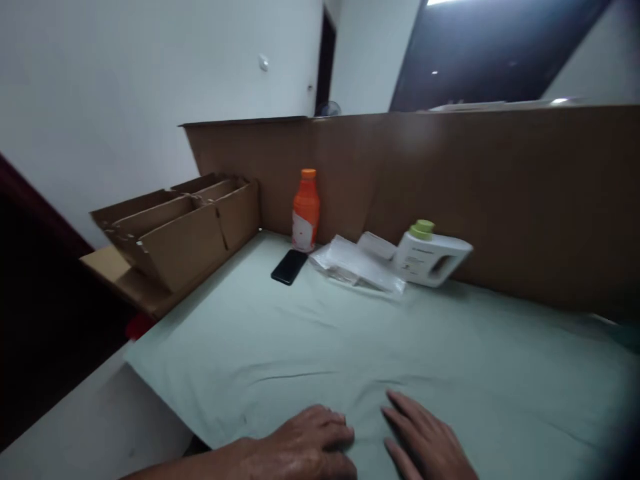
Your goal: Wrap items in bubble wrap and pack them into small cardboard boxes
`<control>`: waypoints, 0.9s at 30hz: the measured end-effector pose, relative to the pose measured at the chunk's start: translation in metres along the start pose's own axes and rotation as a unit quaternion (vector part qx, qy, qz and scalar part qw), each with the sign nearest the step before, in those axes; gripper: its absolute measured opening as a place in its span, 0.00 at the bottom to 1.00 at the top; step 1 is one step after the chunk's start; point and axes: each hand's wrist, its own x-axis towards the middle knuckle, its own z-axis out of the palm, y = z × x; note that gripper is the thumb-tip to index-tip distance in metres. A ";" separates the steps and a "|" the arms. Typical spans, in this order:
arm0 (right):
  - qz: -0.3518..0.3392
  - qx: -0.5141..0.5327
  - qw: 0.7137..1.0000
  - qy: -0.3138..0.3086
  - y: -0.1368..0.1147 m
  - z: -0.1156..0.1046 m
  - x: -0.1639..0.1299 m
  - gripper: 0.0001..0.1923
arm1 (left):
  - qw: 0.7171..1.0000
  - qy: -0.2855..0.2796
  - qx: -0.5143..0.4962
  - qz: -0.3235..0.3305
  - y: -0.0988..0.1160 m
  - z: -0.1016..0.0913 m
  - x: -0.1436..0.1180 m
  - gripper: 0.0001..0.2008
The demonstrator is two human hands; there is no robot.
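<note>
My left hand point(305, 443) lies palm down on the pale green cloth point(350, 340) at the near edge, fingers curled loosely and holding nothing. My right hand point(425, 443) rests flat beside it, fingers stretched and slightly apart, also on the cloth. The two hands are a small gap apart. The cloth shows shallow wrinkles just ahead of my fingers.
Along the brown cardboard wall point(500, 193) at the back stand an orange bottle point(306, 210), a black phone point(289, 267), clear plastic packets point(357, 267) and a white jug with a green cap point(433, 257). An open cardboard box point(180, 233) sits at the left.
</note>
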 end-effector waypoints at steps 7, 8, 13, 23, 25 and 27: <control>-0.167 0.089 0.981 -0.030 -0.064 0.063 0.095 0.15 | 0.779 0.450 0.314 -0.304 -0.057 -0.153 -0.103 0.23; -0.164 0.091 0.982 -0.028 -0.064 0.065 0.099 0.14 | 0.720 0.492 0.348 -0.345 -0.067 -0.181 -0.118 0.27; -0.157 0.093 0.983 -0.009 -0.058 0.069 0.102 0.14 | 0.662 0.533 0.300 -0.433 -0.114 -0.260 -0.159 0.28; -0.081 0.120 0.989 0.003 -0.059 0.052 0.104 0.16 | 0.711 0.583 0.093 -0.383 -0.070 -0.201 -0.157 0.08; -0.053 0.133 0.990 -0.002 -0.061 0.042 0.105 0.20 | 0.744 0.546 0.070 -0.377 -0.042 -0.178 -0.154 0.09; -0.031 0.151 0.988 -0.010 -0.063 0.031 0.102 0.28 | 0.786 0.498 0.042 -0.364 -0.017 -0.158 -0.148 0.10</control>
